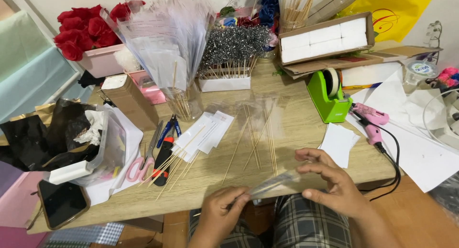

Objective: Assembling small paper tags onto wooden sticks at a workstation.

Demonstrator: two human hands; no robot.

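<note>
Skewer in clear sleeve [272, 182] sits pinched between your hands, left hand [221, 210] gripping the lower end, right hand [334, 181] pinching the top, held taut over the desk [296, 128] edge, loose skewers [253, 140] lying nearby.

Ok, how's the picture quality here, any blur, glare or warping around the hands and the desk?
Head view: the left hand and right hand look slightly soft, and the clear plastic sleeve over a thin wooden stick between them catches pale glare; the light wooden table is evenly lit with faint shadows; its edges bow from wide-angle distortion.
</note>
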